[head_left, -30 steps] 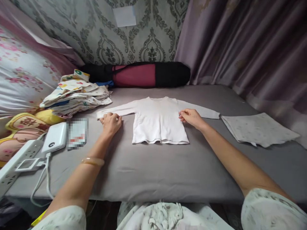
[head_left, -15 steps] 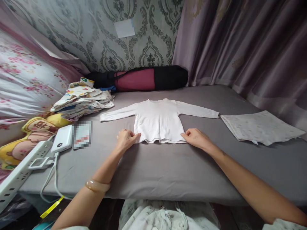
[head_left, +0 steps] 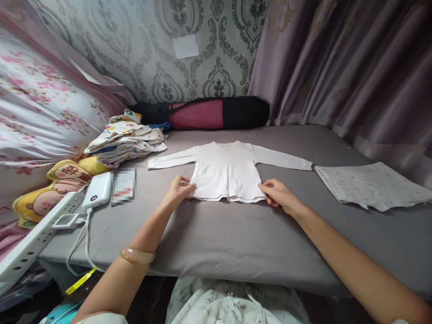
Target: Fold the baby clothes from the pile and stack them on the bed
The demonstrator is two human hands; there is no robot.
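Note:
A small white long-sleeved shirt (head_left: 227,168) lies spread flat on the grey sheet (head_left: 216,238), its neckline away from me and both sleeves stretched out sideways. My left hand (head_left: 180,188) pinches the shirt's lower left corner between thumb and fingers. At the lower right corner, my right hand (head_left: 276,193) grips the side edge close to the hem. The hem is slightly wavy between the two hands.
To the right lies a folded pale cloth (head_left: 374,185). Patterned clothes (head_left: 126,139) are piled at the left, near a white power bank (head_left: 96,190), a power strip (head_left: 40,234) and a yellow cushion (head_left: 43,202). A black and red bag (head_left: 202,113) lies along the wall.
The view has shifted slightly. Both hands have moved a little up along the shirt's side edges, and the fingers of my right hand are now lower and more spread beneath the thumb.

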